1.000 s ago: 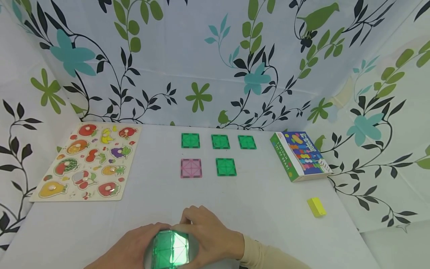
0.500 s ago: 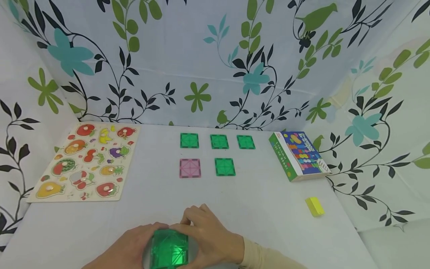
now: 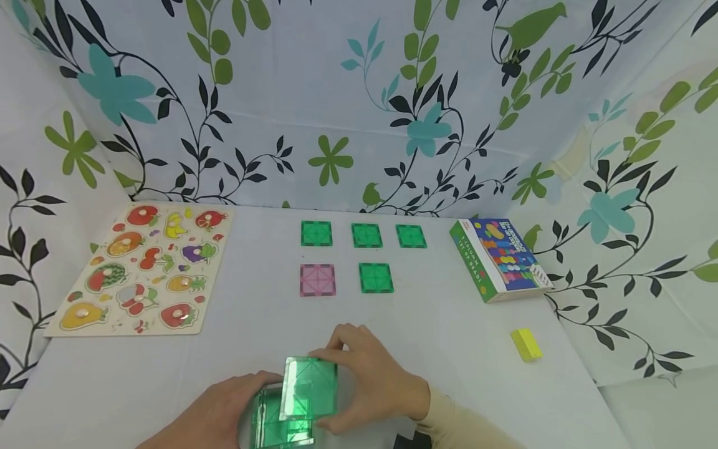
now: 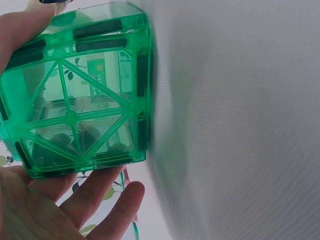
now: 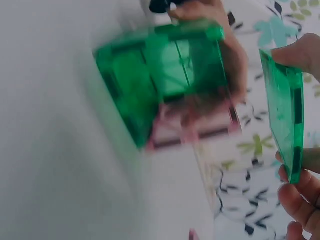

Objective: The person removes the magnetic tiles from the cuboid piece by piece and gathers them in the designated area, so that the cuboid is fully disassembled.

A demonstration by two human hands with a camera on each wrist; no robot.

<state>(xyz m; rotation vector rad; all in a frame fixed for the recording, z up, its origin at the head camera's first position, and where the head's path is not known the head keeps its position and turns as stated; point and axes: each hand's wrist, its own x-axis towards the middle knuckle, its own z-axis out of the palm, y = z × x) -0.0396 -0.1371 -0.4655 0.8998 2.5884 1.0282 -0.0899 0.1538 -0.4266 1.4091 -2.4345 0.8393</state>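
Note:
My left hand (image 3: 215, 411) holds a box of green see-through magnetic tiles (image 3: 265, 424) at the table's near edge. In the left wrist view, the thumb is at the top of the box (image 4: 71, 117) and fingers lie along its underside. A pink tile (image 5: 172, 125) forms one side in the right wrist view, where the box is blurred. My right hand (image 3: 381, 380) pinches a single green magnetic tile (image 3: 314, 386) by its edges, thumb on one edge and fingers on the other. The tile overlaps the box in the head view but is apart from it in the right wrist view.
Several green tiles (image 3: 376, 278) and a pink tile (image 3: 317, 280) lie flat mid-table. At left is a fruit puzzle board (image 3: 151, 268). A game box (image 3: 502, 259) and a yellow block (image 3: 526, 345) stand at right. Patterned cloth (image 3: 280, 93) hangs behind.
My right hand has lifted a green tile off the box and moved slightly up and right with it. The left hand stays on the box.

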